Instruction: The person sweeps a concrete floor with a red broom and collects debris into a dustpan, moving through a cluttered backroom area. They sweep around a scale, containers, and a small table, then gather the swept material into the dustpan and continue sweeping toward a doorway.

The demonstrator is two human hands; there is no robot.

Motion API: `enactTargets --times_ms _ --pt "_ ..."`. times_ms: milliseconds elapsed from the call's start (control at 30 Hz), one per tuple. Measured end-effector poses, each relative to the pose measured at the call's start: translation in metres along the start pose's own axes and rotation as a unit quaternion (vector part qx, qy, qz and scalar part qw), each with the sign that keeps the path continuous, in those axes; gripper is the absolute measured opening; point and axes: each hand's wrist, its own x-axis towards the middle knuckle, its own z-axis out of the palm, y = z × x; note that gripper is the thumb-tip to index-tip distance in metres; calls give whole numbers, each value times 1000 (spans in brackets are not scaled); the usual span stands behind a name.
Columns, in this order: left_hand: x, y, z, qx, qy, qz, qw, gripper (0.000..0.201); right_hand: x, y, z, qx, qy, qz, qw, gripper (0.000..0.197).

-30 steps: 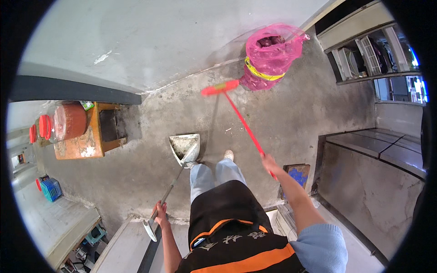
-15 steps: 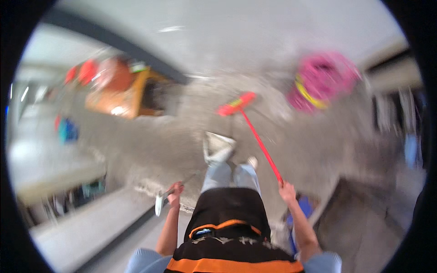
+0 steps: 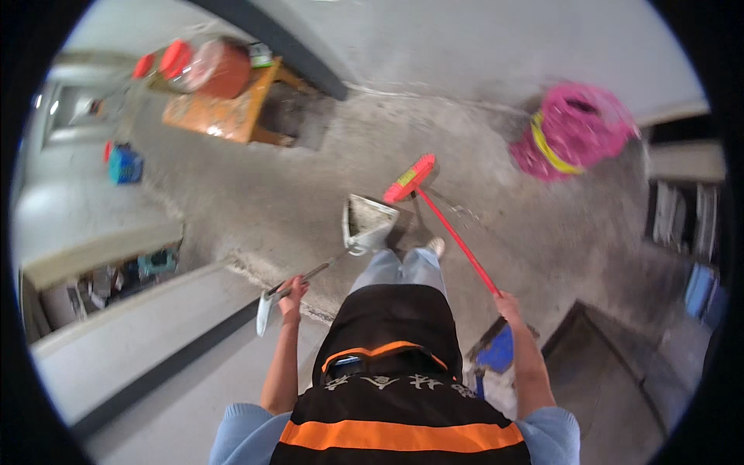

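Note:
My right hand (image 3: 508, 305) is closed round the upper end of the red stick of a broom (image 3: 459, 242). Its red head (image 3: 403, 183) rests on the floor, just beyond the right edge of a white long-handled dustpan (image 3: 377, 233). Grey debris lies inside the pan, which sits in front of my feet. Fingers wrapped, my left hand (image 3: 293, 294) grips the dustpan's grey handle; a pale, flat piece (image 3: 264, 313) hangs by that hand, and I cannot make out what it is.
An orange wooden table (image 3: 213, 116) with red-lidded tubs (image 3: 221, 68) stands at the far left. A bin covered by a pink bag (image 3: 577, 128) is at the far right. Low ledges (image 3: 147, 298) run along the left. A blue item (image 3: 496, 350) lies by my right forearm.
The broom head has come nearer to the dustpan and turned more upright in view. The surroundings have shifted as my head moved. Both hands keep their grips.

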Motion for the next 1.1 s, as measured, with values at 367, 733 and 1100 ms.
enactTargets --times_ms 367,733,1100 --pt "237 235 4 120 -166 67 976 24 -49 -130 -26 257 73 163 950 39" --pt "311 301 140 360 -324 282 828 15 -109 -296 119 616 -11 294 731 35" --pt "351 342 257 360 -463 462 665 16 -17 -405 71 614 84 316 719 39"
